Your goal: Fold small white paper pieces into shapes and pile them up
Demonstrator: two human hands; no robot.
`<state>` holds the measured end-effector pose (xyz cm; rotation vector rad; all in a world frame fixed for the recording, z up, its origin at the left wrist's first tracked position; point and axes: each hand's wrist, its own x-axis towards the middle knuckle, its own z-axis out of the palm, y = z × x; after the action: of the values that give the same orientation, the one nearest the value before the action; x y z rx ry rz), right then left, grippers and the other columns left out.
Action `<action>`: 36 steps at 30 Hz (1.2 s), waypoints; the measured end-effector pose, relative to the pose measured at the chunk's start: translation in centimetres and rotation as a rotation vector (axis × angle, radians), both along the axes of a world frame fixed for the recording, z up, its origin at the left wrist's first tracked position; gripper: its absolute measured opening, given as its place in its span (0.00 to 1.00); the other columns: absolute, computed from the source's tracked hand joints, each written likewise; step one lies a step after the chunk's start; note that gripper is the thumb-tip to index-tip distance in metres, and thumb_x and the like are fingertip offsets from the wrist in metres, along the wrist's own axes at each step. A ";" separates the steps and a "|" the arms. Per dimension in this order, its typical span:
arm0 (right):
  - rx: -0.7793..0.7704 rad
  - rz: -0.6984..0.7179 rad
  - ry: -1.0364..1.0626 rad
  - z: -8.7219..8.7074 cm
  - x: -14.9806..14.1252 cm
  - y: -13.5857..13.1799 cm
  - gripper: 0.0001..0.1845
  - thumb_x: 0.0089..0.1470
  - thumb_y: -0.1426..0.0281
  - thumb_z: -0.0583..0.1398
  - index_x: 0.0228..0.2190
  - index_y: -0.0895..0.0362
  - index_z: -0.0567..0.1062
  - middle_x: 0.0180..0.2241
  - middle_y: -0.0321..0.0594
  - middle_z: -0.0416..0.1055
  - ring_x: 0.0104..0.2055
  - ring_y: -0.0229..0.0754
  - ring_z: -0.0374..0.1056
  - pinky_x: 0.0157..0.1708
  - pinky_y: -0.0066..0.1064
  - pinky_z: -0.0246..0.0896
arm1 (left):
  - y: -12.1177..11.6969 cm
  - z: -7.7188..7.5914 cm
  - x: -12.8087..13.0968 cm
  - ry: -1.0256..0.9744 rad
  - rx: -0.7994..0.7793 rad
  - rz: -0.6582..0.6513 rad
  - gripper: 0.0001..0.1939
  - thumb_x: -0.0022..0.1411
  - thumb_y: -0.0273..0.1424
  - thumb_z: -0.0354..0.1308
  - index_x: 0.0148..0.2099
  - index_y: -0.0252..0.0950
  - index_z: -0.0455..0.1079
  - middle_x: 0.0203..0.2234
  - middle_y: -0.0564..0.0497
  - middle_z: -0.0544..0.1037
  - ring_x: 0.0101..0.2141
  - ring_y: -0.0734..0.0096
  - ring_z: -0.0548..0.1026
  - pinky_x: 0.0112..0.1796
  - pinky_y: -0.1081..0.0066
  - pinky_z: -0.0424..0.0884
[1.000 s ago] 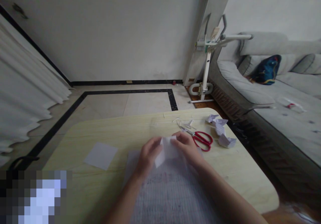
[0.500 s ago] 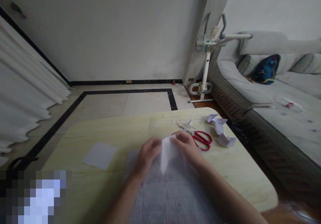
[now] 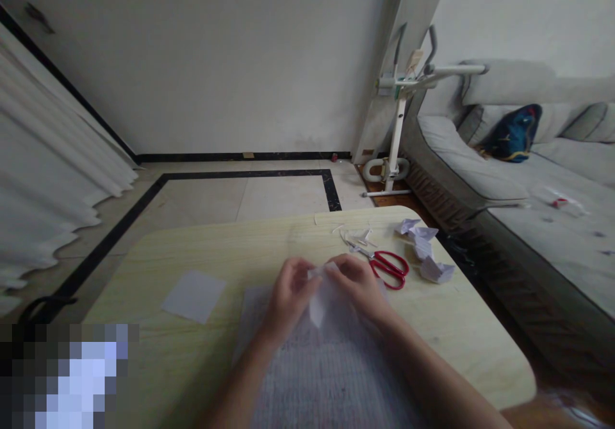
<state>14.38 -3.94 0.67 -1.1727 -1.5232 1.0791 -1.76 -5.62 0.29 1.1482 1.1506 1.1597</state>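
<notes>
Between my two hands is a small folded piece of white paper [image 3: 318, 307], its pointed end hanging toward me. My left hand [image 3: 291, 291] pinches its left upper edge, and my right hand [image 3: 354, 283] grips the right upper edge. The fingers hide part of the folds. Beneath my forearms lies a large sheet covered in lines and writing [image 3: 307, 378]. Just beyond my right hand rest red-handled scissors [image 3: 390, 269], with thin paper scraps [image 3: 358, 235] by their blades.
A square of white paper [image 3: 195, 296] lies on the left of the pale wooden table [image 3: 139, 346]. Several folded paper pieces [image 3: 436, 270] sit along its right side. A grey sofa [image 3: 571, 237] stands to the right, and white exercise equipment [image 3: 396, 128] stands behind the table.
My left hand has shifted slightly inward, its fingers now nearer my right hand. The folded paper has narrowed from a wider, opened shape to a pointed one. The scissors and other papers stay put.
</notes>
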 end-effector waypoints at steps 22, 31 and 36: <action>0.109 0.170 0.105 1.7 0.5 -0.3 0.09 0.55 0.65 0.60 0.28 0.57 0.76 0.31 0.40 0.72 0.37 0.41 0.68 0.40 0.33 0.62 | 0.8 -0.7 -0.4 0.099 -0.013 0.097 0.09 0.55 0.35 0.60 0.33 0.33 0.69 0.27 0.49 0.77 0.31 0.68 0.74 0.32 0.73 0.68; -0.067 0.091 0.037 0.6 0.5 0.3 0.13 0.52 0.65 0.62 0.40 0.56 0.74 0.38 0.42 0.74 0.39 0.42 0.69 0.39 0.33 0.63 | 0.4 -0.5 -0.1 0.054 0.047 0.078 0.08 0.59 0.34 0.56 0.37 0.35 0.69 0.31 0.50 0.77 0.35 0.68 0.74 0.35 0.74 0.68; -0.138 0.168 -0.054 0.5 0.3 0.3 0.10 0.51 0.63 0.61 0.31 0.58 0.75 0.30 0.40 0.74 0.32 0.40 0.68 0.31 0.29 0.63 | 0.2 0.2 -0.1 0.104 0.033 0.111 0.11 0.60 0.37 0.54 0.37 0.34 0.71 0.30 0.50 0.77 0.33 0.68 0.74 0.34 0.75 0.67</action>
<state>14.66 -3.64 1.19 -1.1919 -1.6339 1.2915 -1.90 -5.41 0.45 1.1941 1.2927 1.2197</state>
